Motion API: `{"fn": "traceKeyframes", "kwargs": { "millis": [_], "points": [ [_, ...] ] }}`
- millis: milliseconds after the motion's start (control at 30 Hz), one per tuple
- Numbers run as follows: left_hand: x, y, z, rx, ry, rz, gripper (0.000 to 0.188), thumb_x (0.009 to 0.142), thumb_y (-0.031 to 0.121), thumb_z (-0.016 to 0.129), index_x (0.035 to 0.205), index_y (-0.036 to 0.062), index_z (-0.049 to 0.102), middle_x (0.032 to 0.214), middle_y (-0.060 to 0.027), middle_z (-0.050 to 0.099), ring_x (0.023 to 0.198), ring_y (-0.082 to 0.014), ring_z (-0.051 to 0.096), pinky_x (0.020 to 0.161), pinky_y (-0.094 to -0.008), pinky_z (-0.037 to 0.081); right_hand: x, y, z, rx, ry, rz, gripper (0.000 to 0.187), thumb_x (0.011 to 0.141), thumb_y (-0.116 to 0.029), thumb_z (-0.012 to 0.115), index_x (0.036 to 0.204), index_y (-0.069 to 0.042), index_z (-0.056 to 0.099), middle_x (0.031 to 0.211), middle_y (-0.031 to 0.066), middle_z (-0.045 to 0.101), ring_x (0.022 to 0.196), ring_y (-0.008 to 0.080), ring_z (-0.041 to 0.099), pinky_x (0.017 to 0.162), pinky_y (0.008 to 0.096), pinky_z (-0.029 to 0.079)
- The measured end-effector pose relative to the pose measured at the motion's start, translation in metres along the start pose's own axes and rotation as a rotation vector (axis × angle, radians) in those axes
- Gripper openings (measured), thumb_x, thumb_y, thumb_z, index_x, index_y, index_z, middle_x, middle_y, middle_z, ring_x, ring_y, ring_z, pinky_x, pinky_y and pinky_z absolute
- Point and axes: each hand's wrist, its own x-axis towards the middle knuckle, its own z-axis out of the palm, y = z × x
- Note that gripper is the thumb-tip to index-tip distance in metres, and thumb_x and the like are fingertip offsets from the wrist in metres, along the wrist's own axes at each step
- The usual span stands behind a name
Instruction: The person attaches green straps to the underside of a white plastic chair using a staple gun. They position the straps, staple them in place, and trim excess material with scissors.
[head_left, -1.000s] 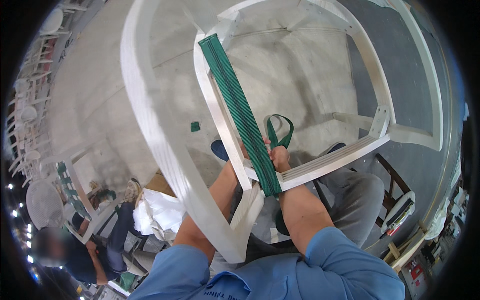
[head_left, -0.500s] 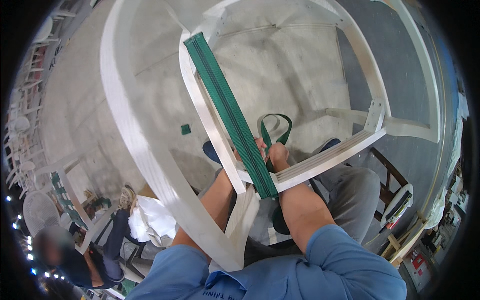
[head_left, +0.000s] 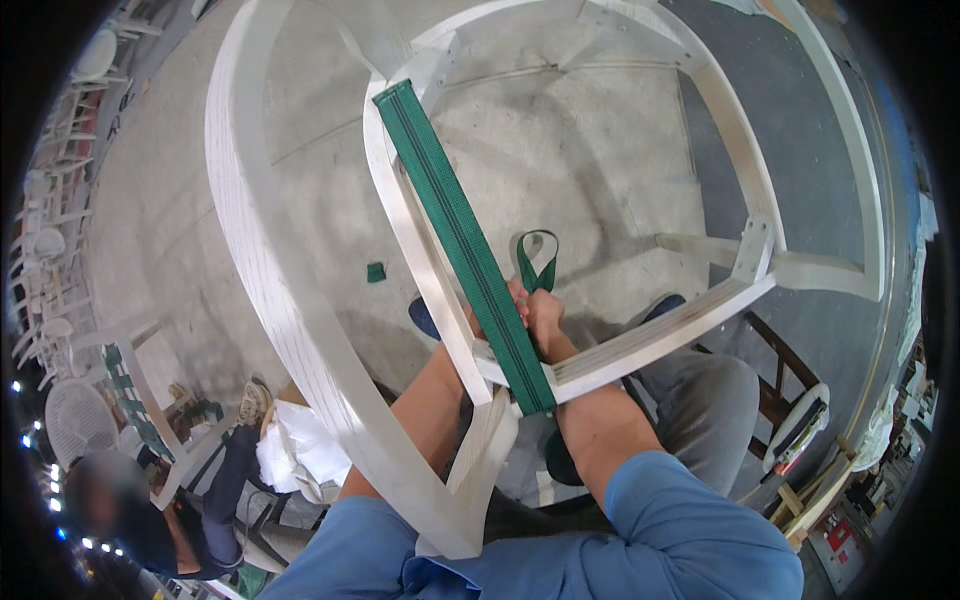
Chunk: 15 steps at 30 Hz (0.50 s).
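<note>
A person in a blue shirt holds a pale wooden chair frame (head_left: pixel 300 330) over the lap, at centre frame. A green webbing strap (head_left: pixel 460 240) runs from the frame's upper rail diagonally down to the near rail, where its end lies flat at lower centre. The right hand (head_left: pixel 545 320) sits just right of the strap, fingers (head_left: pixel 540 300) curled closed around a loose loop of strap (head_left: pixel 537 262) rising above them. The left hand (head_left: pixel 498 315) is mostly hidden behind the strap and rail; whether its fingers are closed cannot be told. A small green scrap (head_left: pixel 376 272) lies on the concrete floor (head_left: pixel 580 160) left of centre. Compared with half a second earlier, frame and strap sit slightly lower in the picture; the grip is unchanged.
</note>
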Motion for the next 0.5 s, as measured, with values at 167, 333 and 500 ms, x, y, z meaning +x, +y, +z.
{"fn": "traceKeyframes", "kwargs": {
  "millis": [167, 333, 500],
  "points": [
    [0.039, -0.02, -0.025, -0.001, 0.101, 0.045, 0.029, 0.099, 0.033, 0.063, 0.109, 0.0056, 0.059, 0.085, -0.0062, 0.061, 0.068, -0.0207, 0.064, 0.06, -0.0377, 0.059, -0.027, -0.014, 0.02, 0.001, 0.06, -0.075, 0.039, 0.096, -0.025, 0.054, 0.074, 0.003, 0.069, 0.07, 0.0151, 0.069, 0.062, 0.026, 0.068, 0.058, 0.0428, 0.053],
    [0.04, -0.016, -0.022, 0.139, 0.158, -0.023, 0.028, 0.102, 0.032, 0.058, 0.109, 0.004, 0.059, 0.086, -0.0069, 0.061, 0.072, -0.0219, 0.065, 0.067, -0.0394, 0.06, -0.061, -0.055, 0.018, 0.027, -0.001, -0.234, 0.04, 0.1, -0.025, 0.06, 0.07, 0.001, 0.064, 0.065, 0.0123, 0.064, 0.059, 0.0206, 0.063, 0.054, 0.0396, 0.049],
    [0.031, -0.006, -0.013, 0.049, 0.092, -0.156, 0.027, 0.104, 0.03, 0.055, 0.109, 0.0033, 0.058, 0.086, -0.007, 0.061, 0.075, -0.0221, 0.066, 0.072, -0.0394, 0.06, -0.043, -0.054, 0.018, -0.045, -0.106, -0.265, 0.037, 0.102, -0.027, 0.061, 0.077, 0.0, 0.063, 0.065, 0.0087, 0.06, 0.056, 0.0214, 0.057, 0.055, 0.039, 0.047]
  ]
}}
